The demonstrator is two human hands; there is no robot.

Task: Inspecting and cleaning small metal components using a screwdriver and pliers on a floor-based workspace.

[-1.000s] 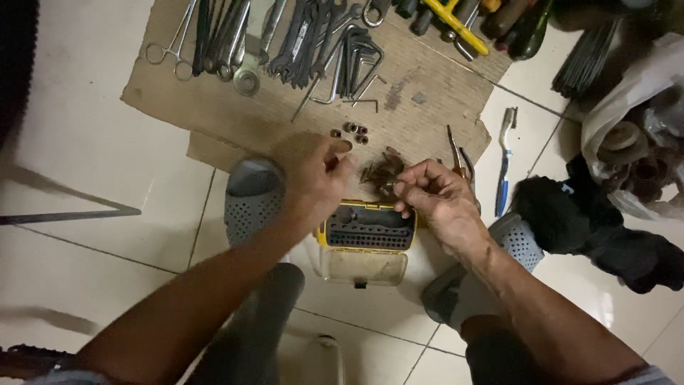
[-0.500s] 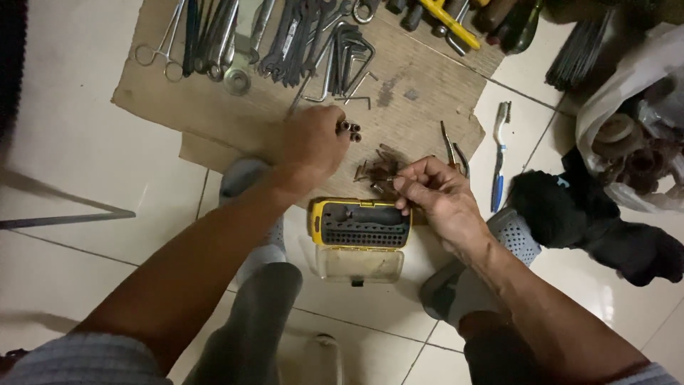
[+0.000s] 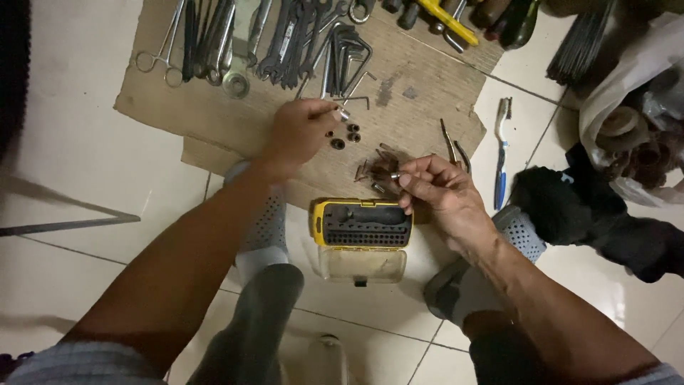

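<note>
Here the left hand [image 3: 299,132] pinches a small socket [image 3: 344,113] over the cardboard sheet [image 3: 214,114], beside three loose sockets [image 3: 345,135]. The right hand [image 3: 442,196] pinches a bit [image 3: 394,175] above the open yellow bit case [image 3: 363,224].

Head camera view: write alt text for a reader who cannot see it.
A person's left hand places a small socket beside others on cardboard, while the right hand pinches a small bit above an open yellow bit case. Wrenches line the cardboard's far edge.
</note>
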